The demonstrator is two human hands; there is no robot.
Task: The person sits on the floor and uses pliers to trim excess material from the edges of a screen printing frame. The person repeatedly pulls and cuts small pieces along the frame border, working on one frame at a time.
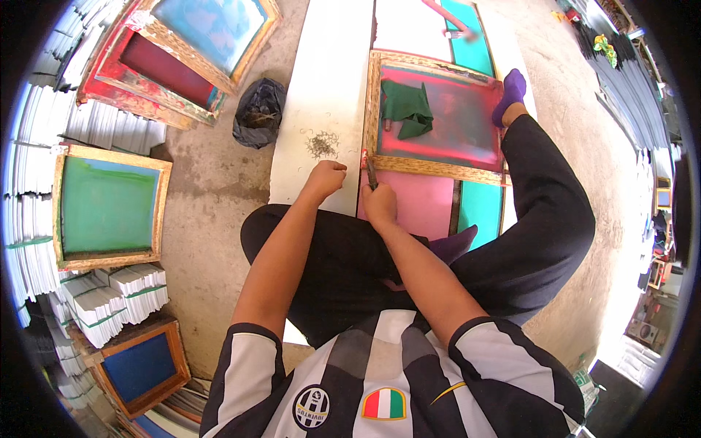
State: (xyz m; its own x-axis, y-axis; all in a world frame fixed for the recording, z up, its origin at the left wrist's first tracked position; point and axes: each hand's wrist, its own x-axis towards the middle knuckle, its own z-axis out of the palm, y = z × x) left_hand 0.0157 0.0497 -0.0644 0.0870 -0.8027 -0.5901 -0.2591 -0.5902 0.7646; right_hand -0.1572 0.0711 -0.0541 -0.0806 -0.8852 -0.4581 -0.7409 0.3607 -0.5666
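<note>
My right hand (381,206) is closed around a dark, narrow hand tool (372,175), whose tip meets the near left corner of a wooden screen frame (423,169). Its exact kind is too small to tell. Pink colour smears the frame's mesh, and a dark green cloth (409,109) lies crumpled on it. To the left, my left hand (326,179) is closed above the white board (307,87); anything inside its fingers is hidden. Just beyond that hand lies a small heap of thin, dark bits (322,144) resembling pulled staples.
A black plastic bag (260,113) stands left of the board. Wooden-framed screens, one green (109,208), and stacks of white sheets (109,306) line the left side. My purple-socked foot (513,91) touches the frame's right side. Another person's arm (445,12) reaches in at the top.
</note>
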